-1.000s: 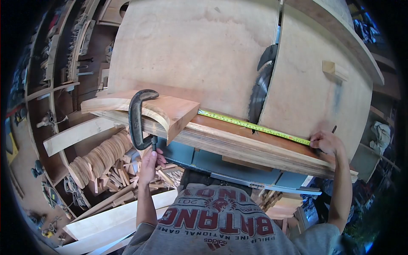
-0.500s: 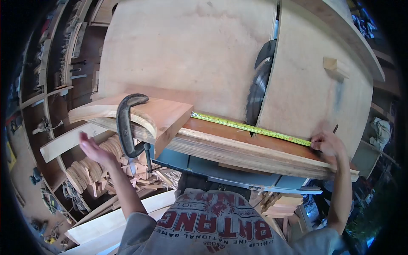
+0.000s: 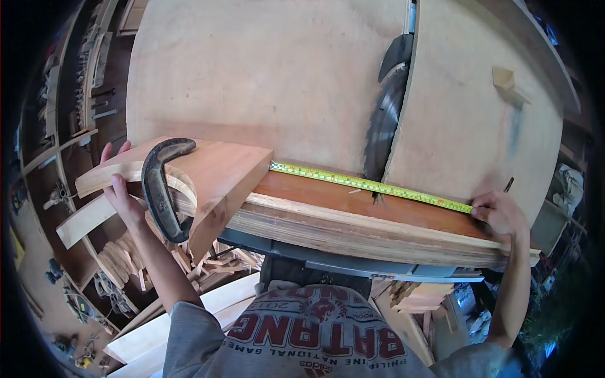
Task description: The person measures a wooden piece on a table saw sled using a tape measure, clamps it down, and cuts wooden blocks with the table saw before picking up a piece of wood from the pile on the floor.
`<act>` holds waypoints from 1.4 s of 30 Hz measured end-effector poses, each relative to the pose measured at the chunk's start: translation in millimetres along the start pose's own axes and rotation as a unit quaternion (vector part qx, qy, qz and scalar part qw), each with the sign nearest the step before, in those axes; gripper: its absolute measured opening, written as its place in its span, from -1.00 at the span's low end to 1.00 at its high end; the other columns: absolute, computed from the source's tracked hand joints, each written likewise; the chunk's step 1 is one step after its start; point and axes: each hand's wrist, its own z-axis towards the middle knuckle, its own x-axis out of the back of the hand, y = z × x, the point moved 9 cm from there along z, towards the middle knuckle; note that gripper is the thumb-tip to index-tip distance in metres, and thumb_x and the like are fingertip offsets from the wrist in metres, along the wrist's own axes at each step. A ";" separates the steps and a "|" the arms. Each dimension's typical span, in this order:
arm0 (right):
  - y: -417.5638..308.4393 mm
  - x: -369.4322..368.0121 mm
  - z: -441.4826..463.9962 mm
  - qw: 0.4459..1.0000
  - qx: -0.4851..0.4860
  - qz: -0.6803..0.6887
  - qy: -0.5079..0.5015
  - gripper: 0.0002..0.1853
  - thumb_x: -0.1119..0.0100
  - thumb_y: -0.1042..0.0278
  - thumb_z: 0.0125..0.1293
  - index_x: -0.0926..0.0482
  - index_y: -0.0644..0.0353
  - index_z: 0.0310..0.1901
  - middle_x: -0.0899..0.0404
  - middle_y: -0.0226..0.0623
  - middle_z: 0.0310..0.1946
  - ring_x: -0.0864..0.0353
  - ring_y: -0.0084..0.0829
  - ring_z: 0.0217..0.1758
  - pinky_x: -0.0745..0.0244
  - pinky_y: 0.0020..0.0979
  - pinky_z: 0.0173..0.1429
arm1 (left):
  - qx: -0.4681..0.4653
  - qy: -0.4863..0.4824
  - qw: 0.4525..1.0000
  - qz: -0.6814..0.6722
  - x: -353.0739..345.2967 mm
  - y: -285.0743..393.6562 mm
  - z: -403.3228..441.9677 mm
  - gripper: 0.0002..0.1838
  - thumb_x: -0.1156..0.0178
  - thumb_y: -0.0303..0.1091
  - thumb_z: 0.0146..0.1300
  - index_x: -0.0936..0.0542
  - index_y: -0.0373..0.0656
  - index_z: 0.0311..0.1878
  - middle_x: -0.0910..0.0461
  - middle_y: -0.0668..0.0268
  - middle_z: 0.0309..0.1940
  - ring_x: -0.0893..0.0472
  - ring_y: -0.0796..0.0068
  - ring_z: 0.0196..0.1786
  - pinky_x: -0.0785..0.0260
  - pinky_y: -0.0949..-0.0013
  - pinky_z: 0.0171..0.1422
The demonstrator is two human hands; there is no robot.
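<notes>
A curved wooden block (image 3: 230,165) lies on the left front edge of the plywood table, with a black C-clamp (image 3: 161,192) around it. My left hand (image 3: 123,189) grips the block's left end, thumb on the near side and fingertips beyond. A yellow tape measure blade (image 3: 372,185) runs from the block's right edge to my right hand (image 3: 501,213), whose fingers are closed on it. A dark pencil-like stick (image 3: 509,184) shows at that hand. The tape passes in front of a circular saw blade (image 3: 384,123) standing in the table slot.
A small wood block (image 3: 503,77) sits on the right panel (image 3: 469,126). Stacked curved pieces (image 3: 120,258) and offcuts (image 3: 230,259) lie below at the left, near long pale boards (image 3: 151,327). Shelves (image 3: 60,145) stand at the far left.
My left hand has left the clamp's screw, swung left and taken hold of the block's left end. In view, the block and clamp have shifted left. My right hand stays at the tape.
</notes>
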 end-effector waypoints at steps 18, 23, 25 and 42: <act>-6.7 2.7 -2.5 1.000 -0.015 -0.016 -0.005 -0.84 -0.33 0.34 0.28 -0.77 0.24 -0.22 -0.72 0.01 -0.36 -0.72 -0.06 -0.26 -0.55 -0.13 -0.07 | 0.018 0.093 0.994 -0.055 1.7 -19.3 -0.5 -0.21 0.00 0.19 0.58 -0.40 -0.44 0.45 -0.61 -0.10 0.28 -0.62 0.06 0.33 -0.45 0.03 0.52; 3.6 0.1 -3.1 0.999 -0.031 0.017 0.005 -0.82 -0.34 0.35 0.28 -0.78 0.25 -0.18 -0.74 -0.01 -0.34 -0.73 -0.07 -0.25 -0.57 -0.14 -0.06 | -0.160 0.226 0.960 0.036 46.2 41.5 -58.6 -0.30 0.28 0.12 0.76 -0.29 -0.36 0.56 -0.42 -0.01 0.51 -0.36 0.11 0.61 -0.18 0.03 0.72; 5.1 -1.1 -2.9 1.000 -0.021 0.013 0.009 -0.82 -0.34 0.36 0.28 -0.79 0.25 -0.17 -0.75 -0.03 -0.34 -0.73 -0.09 -0.26 -0.57 -0.15 -0.07 | -0.351 0.282 0.881 0.143 36.1 119.3 -125.1 -0.43 0.20 -0.02 0.71 -0.39 -0.34 0.42 -0.51 -0.01 0.33 -0.53 0.06 0.39 -0.35 -0.02 0.59; -1.9 5.1 -8.3 0.997 -0.074 0.016 0.035 -0.79 -0.42 0.42 0.24 -0.81 0.29 -0.11 -0.79 -0.03 -0.18 -0.77 -0.11 -0.08 -0.60 -0.18 0.06 | -0.027 -0.441 0.832 0.335 -374.0 139.6 -53.6 -0.62 -0.32 -0.11 0.34 -0.80 -0.32 -0.28 -0.72 -0.09 -0.40 -0.73 -0.11 -0.27 -0.56 -0.02 -0.07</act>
